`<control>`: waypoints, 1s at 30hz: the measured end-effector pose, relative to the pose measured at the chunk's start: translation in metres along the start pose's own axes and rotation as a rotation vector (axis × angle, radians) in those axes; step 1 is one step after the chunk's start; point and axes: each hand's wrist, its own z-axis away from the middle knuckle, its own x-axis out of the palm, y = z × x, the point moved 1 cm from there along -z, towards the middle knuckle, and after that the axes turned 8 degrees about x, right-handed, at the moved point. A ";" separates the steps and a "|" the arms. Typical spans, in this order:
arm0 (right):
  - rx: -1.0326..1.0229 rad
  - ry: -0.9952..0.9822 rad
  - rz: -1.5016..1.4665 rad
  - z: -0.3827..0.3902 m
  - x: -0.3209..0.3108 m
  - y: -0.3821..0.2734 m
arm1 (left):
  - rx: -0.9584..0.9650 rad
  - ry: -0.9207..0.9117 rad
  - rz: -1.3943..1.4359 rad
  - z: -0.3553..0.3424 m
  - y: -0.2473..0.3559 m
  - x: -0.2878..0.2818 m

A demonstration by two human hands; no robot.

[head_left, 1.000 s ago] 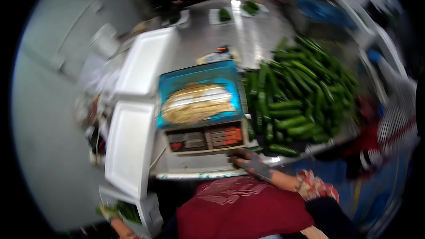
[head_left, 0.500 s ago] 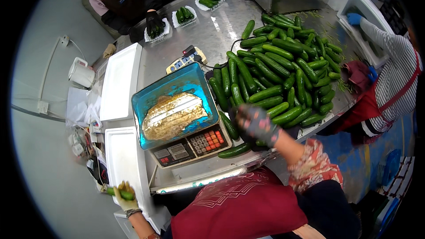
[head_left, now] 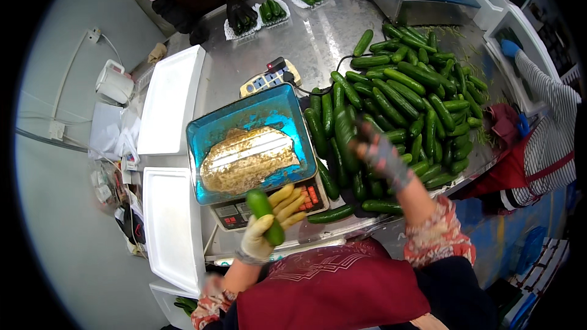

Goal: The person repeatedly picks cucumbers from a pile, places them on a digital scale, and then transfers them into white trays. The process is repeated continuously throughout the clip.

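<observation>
The yellow-and-white-gloved left hand (head_left: 255, 242) holds one thick green cucumber (head_left: 260, 204) at the front of the black scale with the shiny blue tray (head_left: 227, 215). The grey-gloved right hand (head_left: 387, 160) is blurry at the big pile of green cucumbers (head_left: 422, 104), and I cannot tell if it grips one.

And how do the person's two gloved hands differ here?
The left hand is gloved in white and yellow, while the right hand is gloved in patterned dark grey. The left hand has a cucumber in its grip; the right hand is too blurred to tell whether it holds one. The left hand is by the scale, the right hand by the cucumber pile. Both share red-and-pale patterned sleeves.
</observation>
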 end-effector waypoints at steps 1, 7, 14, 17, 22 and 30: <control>-0.090 -0.085 0.111 0.016 0.018 -0.005 | -0.038 -0.010 0.140 -0.013 -0.012 0.009; -0.160 0.305 0.970 -0.005 0.027 0.006 | -0.240 -0.077 0.331 -0.019 -0.041 0.002; 0.095 0.315 1.328 -0.056 0.034 0.041 | -0.237 -0.102 0.237 -0.023 -0.032 0.011; -0.018 0.232 0.426 -0.027 0.015 0.041 | -0.195 -0.059 0.205 -0.020 -0.027 0.006; -0.157 -0.077 0.184 0.044 0.066 -0.012 | -0.215 -0.024 0.178 -0.020 -0.035 -0.004; -0.257 -0.203 0.392 0.060 0.088 -0.021 | -0.384 -0.112 0.428 0.001 -0.054 -0.023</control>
